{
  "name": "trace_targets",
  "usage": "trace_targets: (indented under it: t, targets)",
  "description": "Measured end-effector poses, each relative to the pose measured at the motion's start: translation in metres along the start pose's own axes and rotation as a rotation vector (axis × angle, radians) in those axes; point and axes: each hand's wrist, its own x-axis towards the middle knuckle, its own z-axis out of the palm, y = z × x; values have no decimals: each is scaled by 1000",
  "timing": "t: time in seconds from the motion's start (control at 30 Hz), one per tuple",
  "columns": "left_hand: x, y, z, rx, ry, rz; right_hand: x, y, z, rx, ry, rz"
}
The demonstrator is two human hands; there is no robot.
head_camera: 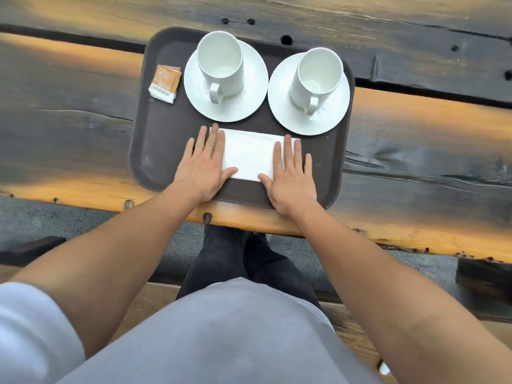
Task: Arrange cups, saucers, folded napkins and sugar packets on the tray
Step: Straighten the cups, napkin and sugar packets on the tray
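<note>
A dark brown tray (155,151) lies on the wooden table. At its back stand two white cups, the left cup (220,65) on a white saucer (249,101) and the right cup (318,76) on a second saucer (288,117). Orange and white sugar packets (165,83) lie at the tray's back left. A folded white napkin (249,155) lies flat at the tray's front. My left hand (203,167) presses flat on its left end. My right hand (291,176) presses flat on its right end. Fingers of both hands are spread.
The table (415,139) is dark, worn wood with orange streaks, cracks and holes. Its front edge (249,220) runs just below the tray. Below it are a bench, my dark trousers and grey shirt.
</note>
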Motion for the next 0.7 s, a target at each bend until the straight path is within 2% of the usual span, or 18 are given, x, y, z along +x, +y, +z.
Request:
trace_targets:
  t: [0.2, 0.23, 0.33, 0.4, 0.53, 0.63, 0.7]
  targets:
    - [-5, -14, -13, 34, -86, -78, -3, -8, -11, -28, -67, 103]
    - [-6, -19, -16, 45, -103, -76, -4, -12, -16, -25, -29, 145]
    - [-5, -36, -33, 35, -101, -59, -6, -30, -33, 18, 250, 221]
    - [-6, -50, -46, -60, -33, -57, -2, -48, -43, 122, 279, 158]
    - [1, -83, -69, -304, 158, -157, 20, -101, -61, 434, 102, 29]
    - [17, -112, -83, -528, 330, -298, 46, -147, -79, 601, 48, 44]
    - [31, -131, -90, -638, 374, -371, 65, -176, -91, 690, 58, 101]
